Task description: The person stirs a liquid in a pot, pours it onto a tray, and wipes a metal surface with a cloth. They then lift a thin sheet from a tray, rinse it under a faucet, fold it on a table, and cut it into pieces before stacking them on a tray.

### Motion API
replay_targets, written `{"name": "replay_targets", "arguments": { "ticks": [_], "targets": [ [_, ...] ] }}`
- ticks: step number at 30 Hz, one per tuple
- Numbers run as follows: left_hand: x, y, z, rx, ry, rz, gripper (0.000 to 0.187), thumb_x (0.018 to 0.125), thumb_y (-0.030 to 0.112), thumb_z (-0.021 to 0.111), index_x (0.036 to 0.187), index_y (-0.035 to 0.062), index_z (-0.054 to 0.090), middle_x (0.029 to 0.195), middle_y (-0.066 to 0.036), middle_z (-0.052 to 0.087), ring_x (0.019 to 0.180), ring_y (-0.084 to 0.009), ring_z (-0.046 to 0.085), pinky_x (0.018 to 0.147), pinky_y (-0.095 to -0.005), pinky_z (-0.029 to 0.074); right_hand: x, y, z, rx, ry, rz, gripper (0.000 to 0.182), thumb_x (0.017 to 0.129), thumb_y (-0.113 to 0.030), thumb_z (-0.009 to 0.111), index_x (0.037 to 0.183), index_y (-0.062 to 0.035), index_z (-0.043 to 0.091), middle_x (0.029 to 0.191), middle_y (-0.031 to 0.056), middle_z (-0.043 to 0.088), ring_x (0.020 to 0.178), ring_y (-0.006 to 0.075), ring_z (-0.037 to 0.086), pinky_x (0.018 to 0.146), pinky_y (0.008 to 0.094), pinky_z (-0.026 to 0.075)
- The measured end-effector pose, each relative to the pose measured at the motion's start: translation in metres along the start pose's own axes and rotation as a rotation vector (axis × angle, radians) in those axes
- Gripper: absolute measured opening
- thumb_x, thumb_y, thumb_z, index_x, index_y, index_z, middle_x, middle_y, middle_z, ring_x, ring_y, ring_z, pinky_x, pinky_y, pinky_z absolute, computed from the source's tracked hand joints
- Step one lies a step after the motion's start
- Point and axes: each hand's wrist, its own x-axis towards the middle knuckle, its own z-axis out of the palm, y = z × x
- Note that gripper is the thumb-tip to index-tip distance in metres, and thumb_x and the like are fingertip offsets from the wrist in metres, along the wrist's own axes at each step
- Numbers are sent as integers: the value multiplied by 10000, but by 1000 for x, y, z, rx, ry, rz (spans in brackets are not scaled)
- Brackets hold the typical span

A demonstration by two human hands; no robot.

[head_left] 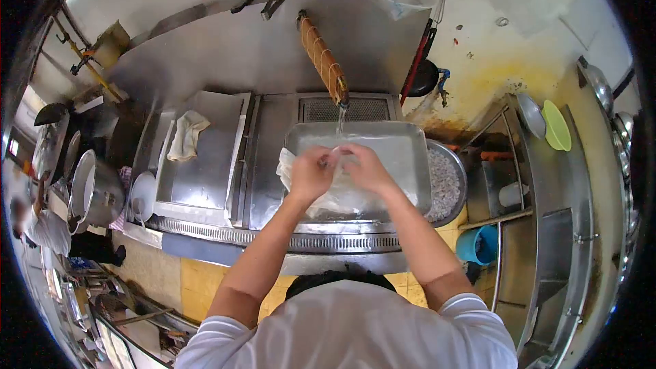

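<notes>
My left hand [312, 172] and my right hand [367, 168] meet over a shallow metal tray [404, 143], just under the spout. Both sets of fingers are closed around a small, pale pinkish piece [334, 157], too small to identify. A thin stream of water [341, 117] falls behind it from a faucet wrapped in brown material and string [324, 55]. Cloudy water and pale material lie in the tray, partly hidden by my hands. White cloth-like material [285, 165] hangs over the tray's left rim. At its right is a metal bowl full of small greyish-white pieces [445, 186].
Left stands a steel counter unit [205, 181] bearing a crumpled cloth [186, 135], with a large pot [102, 195] beyond. Another person's sleeve [51, 232] shows far left. Right are a metal rack [501, 232], a blue bucket [477, 244] and a green bowl [557, 126].
</notes>
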Motion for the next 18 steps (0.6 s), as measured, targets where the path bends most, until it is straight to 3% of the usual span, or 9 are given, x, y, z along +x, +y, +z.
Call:
{"name": "replay_targets", "arguments": {
  "ticks": [3, 5, 6, 8, 9, 12, 15, 17, 18],
  "targets": [
    [39, -5, 12, -17, 84, -1, 81, 907, 63, 695, 918, -1, 743, 894, -166, 748, 814, -277, 717, 742, -354, 543, 26, 26, 11, 65, -248, 475, 325, 860, -167, 615, 1111, 4, 732, 1007, 239, 735, 1016, 425, 691, 960, 452, 526],
    [67, -13, -5, -219, 223, -100, 131, 912, 114, 717, 929, -12, 749, 899, -173, 756, 815, -280, 726, 765, -351, 549, 17, 73, 2, -277, -153, 396, 293, 881, -105, 582, 1110, 22, 713, 958, 184, 737, 960, 285, 699, 883, 382, 537],
    [71, -15, -8, -224, 199, -115, 118, 889, 100, 710, 945, 6, 756, 909, -172, 757, 827, -293, 729, 783, -361, 554, 16, 89, -7, -446, -105, 348, 280, 891, -75, 566, 1109, 32, 704, 933, 156, 739, 932, 215, 704, 845, 346, 542],
    [70, -23, -11, -233, 154, -156, 154, 845, 71, 696, 976, 42, 771, 929, -169, 759, 850, -317, 734, 818, -381, 564, 17, 95, -26, -454, -136, 390, 258, 902, -99, 569, 1066, 39, 712, 922, 153, 738, 900, 215, 697, 811, 341, 535],
    [66, -35, 6, -133, 127, -40, 143, 858, 86, 696, 972, 30, 762, 940, -174, 759, 856, -313, 733, 808, -373, 563, 18, 95, -29, -456, -148, 416, 252, 907, -111, 571, 1045, 42, 716, 917, 151, 738, 885, 214, 694, 794, 338, 532],
    [57, -4, 36, -92, -87, -73, 153, 844, 63, 690, 978, 29, 756, 955, -179, 758, 871, -318, 731, 816, -361, 565, 47, 48, 4, 236, 27, 158, 226, 886, -115, 591, 971, 41, 732, 888, 208, 735, 840, 297, 711, 758, 366, 538],
    [72, -10, 36, -238, 1, -91, 159, 846, 70, 698, 988, 17, 746, 961, -179, 758, 885, -289, 737, 808, -377, 564, 44, 20, -3, 3, -192, 587, 190, 877, -82, 590, 920, 29, 739, 993, 238, 737, 950, 351, 711, 824, 410, 539],
    [82, -22, -4, -287, 171, -17, 165, 834, 33, 686, 984, 11, 749, 941, -166, 760, 877, -249, 736, 790, -381, 564, 16, 108, -11, -328, -144, 136, 176, 870, -70, 586, 901, 29, 728, 936, 172, 747, 920, 299, 708, 809, 411, 535],
    [84, -24, -24, -186, 283, -58, 186, 823, -23, 648, 971, 13, 755, 932, -150, 764, 883, -211, 729, 784, -367, 565, 11, 124, -19, -414, -168, 92, 181, 874, -80, 588, 922, 31, 722, 935, 172, 746, 923, 298, 708, 814, 419, 534]
  ]
}}
